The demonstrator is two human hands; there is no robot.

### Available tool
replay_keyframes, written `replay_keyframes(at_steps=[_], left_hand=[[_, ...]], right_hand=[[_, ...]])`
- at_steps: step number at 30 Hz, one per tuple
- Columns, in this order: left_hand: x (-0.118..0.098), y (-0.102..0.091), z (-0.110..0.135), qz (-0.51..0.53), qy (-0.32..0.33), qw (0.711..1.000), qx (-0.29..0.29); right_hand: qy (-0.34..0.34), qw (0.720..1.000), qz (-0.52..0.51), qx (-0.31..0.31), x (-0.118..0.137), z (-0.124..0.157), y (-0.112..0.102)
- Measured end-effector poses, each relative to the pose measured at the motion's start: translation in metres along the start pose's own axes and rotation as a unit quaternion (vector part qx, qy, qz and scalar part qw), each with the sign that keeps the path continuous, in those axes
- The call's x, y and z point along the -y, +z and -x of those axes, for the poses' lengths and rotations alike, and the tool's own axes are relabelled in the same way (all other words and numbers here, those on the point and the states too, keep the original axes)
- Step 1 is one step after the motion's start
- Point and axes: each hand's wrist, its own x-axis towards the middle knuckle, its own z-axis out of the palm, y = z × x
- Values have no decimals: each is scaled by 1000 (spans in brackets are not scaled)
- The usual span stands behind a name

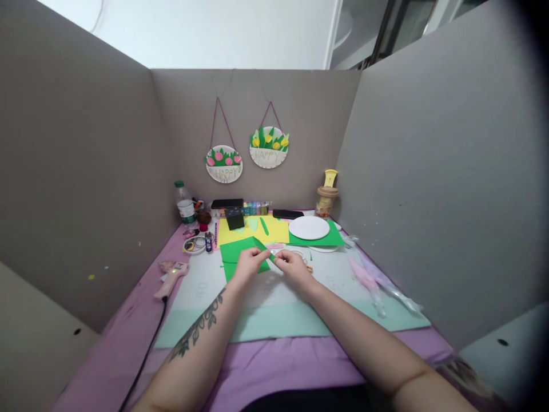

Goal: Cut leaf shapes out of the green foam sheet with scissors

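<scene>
Green paper, one narrow piece: between your two hands, over the middle of the mat on your desk. Left hand: thumb and fingers closed in a pinch on the piece. Right hand: thumb and fingers likewise closed, pinching the piece's lower end, just beside your left. Whether the piece joins the sheet below cannot be told.

Directions taken from your hands:

9 o'clock: green sheet, one, flat on the mat, partly under your left hand; farther out, pink glue gun, one, with black cord.

10 o'clock: plastic bottle, one, upright, green cap; nearer you, white roll, one, lying flat.

11 o'clock: black box, one; yellow sheet, one, with cut green shapes on it.

12 o'clock, on the wall: decorated plates, two, hung by cords, one with pink flowers, one with yellow.

1 o'clock: white plate, one, resting over a second green sheet; beyond, lidded jar, one.

3 o'clock: clear plastic wrapping, crumpled.
</scene>
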Motion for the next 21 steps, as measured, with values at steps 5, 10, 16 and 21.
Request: replay_keyframes(at_steps=[5,10,16,21], left_hand=[[-2,-12,-9,111,-49,991,-51],[-7,-25,-16,139,-55,985,-85],[-2,-16,-10,77,-15,994,-71],[4,-1,-3,52,-16,998,-40]], right_hand=[[14,1000,2,-7,-2,-1,-2],[22,1000,-13,-9,-10,-3,-5],[-8,997,-64,-46,-9,-3,-1],[-11,999,-27,-21,-5,0,2]])
